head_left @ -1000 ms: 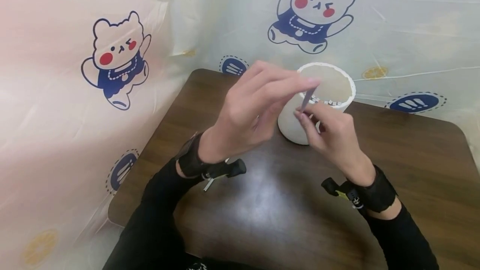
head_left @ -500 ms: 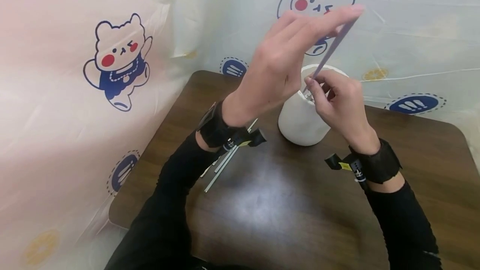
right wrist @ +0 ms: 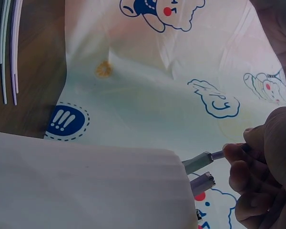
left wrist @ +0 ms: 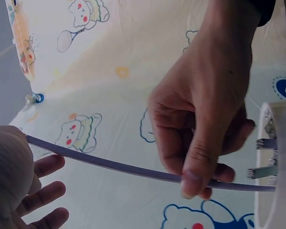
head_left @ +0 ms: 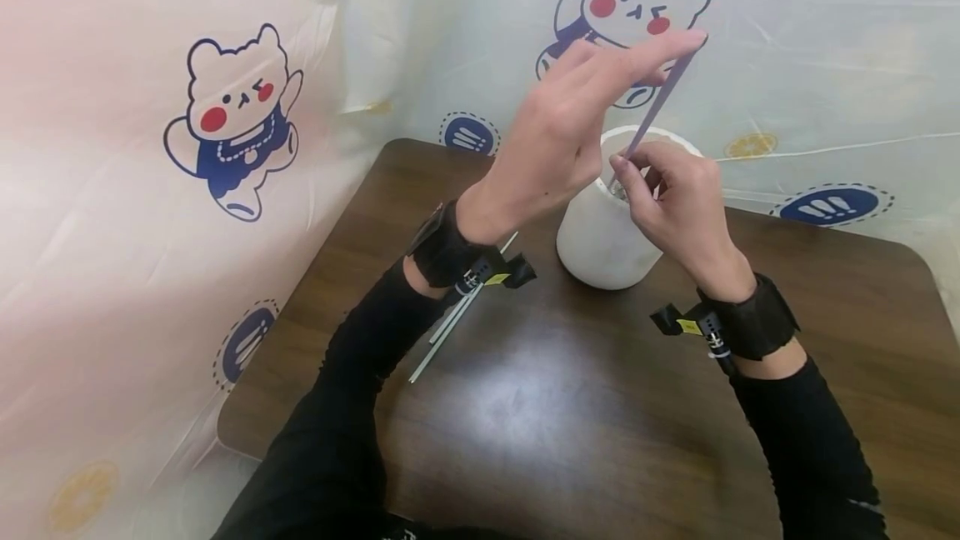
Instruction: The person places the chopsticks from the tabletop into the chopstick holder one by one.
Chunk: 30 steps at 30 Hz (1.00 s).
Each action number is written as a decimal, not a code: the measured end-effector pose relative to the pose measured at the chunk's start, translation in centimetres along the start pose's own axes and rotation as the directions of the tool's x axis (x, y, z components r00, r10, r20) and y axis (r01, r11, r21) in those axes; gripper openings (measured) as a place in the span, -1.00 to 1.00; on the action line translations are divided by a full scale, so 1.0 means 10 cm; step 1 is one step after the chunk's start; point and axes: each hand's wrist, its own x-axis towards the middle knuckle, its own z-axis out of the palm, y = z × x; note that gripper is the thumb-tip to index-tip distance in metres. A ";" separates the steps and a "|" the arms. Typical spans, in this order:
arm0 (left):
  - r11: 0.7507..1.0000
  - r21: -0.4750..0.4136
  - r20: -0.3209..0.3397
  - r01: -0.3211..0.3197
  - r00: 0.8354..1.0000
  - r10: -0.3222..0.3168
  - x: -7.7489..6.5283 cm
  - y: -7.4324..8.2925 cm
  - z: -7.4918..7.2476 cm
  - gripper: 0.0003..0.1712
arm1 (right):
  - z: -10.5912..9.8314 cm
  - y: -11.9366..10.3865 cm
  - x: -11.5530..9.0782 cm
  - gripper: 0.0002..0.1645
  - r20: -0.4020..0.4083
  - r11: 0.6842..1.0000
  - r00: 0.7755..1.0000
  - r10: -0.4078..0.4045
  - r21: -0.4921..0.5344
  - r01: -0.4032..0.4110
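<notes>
A long thin purple strip slants up from a white pot, bowing slightly in the left wrist view. My right hand pinches it low down, between thumb and fingers, close over the pot's rim. My left hand is raised higher, its straight index fingertip against the strip's upper end, the other fingers apart from it. In the right wrist view, a short green tube and a short purple tube stick out past the rim. The strip's lower end is hidden at the pot.
Several loose thin strips lie on the brown table, partly under my left forearm; the right wrist view shows green, purple and pale strips. A curtain printed with cartoon bears hangs behind and to the left.
My left hand has risen and moved right, its fingertip at the strip's upper end. My right hand has shifted slightly up to the pot's rim. Little changed over the last half second.
</notes>
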 end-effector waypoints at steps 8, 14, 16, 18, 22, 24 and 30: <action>0.999 -0.007 0.019 0.036 0.999 -0.036 -0.16 -0.13 0.19 -0.44 | 0.04 0.03 -0.03 -0.84 0.005 1.000 1.000 -0.001 -0.002 0.001; 0.997 0.025 0.059 0.074 0.995 -0.075 -0.35 -0.25 0.41 -0.38 | 0.07 0.07 -0.05 -0.83 -0.009 1.000 1.000 -0.002 -0.022 0.002; 0.994 0.040 0.082 0.101 0.991 -0.105 -0.44 -0.29 0.46 -0.35 | 0.08 0.08 -0.06 -0.83 -0.009 1.000 1.000 0.003 -0.027 -0.003; 0.990 0.052 0.104 0.132 0.985 -0.137 -0.52 -0.33 0.52 -0.32 | 0.08 0.08 -0.06 -0.83 -0.006 1.000 1.000 0.004 -0.031 -0.004; 0.980 0.091 0.133 0.175 0.974 -0.186 -0.66 -0.38 0.61 -0.27 | 0.08 0.08 -0.07 -0.83 0.010 1.000 1.000 0.007 -0.031 -0.006; 0.976 0.105 0.152 0.190 0.967 -0.205 -0.73 -0.40 0.64 -0.26 | 0.08 0.08 -0.09 -0.81 0.022 0.999 1.000 0.009 -0.035 -0.008; 0.966 0.122 0.188 0.228 0.950 -0.248 -0.87 -0.43 0.73 -0.26 | 0.09 0.10 -0.14 -0.84 0.040 0.999 0.999 0.013 -0.046 -0.011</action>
